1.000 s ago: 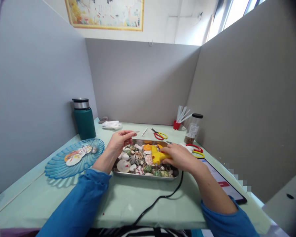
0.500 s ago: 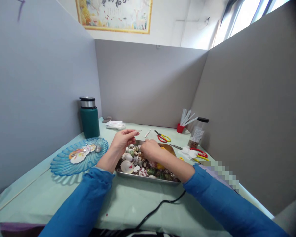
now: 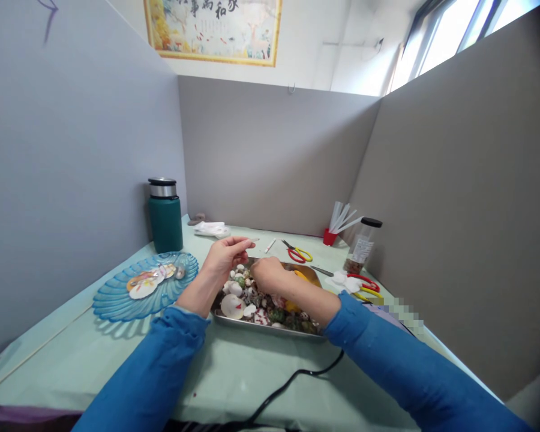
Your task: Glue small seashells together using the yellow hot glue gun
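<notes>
My left hand (image 3: 225, 258) is closed in a pinch above the back left of the metal tray (image 3: 270, 329). A small, thin, pale piece (image 3: 255, 240) sticks out from its fingertips. Beside it, my right hand (image 3: 269, 273) reaches across the tray, fingers curled down and pressed together over the shells. What those fingers hold, if anything, is hidden behind the back of the hand. Seashells (image 3: 233, 306) of several colours fill the tray. A yellow glue gun (image 3: 292, 306) lies among them, mostly covered by my right forearm, and its black cord (image 3: 292, 378) runs toward me.
To the left is a blue scalloped plate (image 3: 112, 300) bearing shells, with a green bottle (image 3: 165, 222) behind it. Scissors (image 3: 299, 253), tweezers (image 3: 321, 270), a jar (image 3: 360, 249), a red cup (image 3: 330, 237) of glue sticks and red-yellow handles (image 3: 364, 283) stand beyond. Grey partitions surround the table.
My right hand has let go of the glue gun, leaving it in the tray, and moved left over the shells near my left hand. My left hand keeps its pinch. The view has shifted slightly.
</notes>
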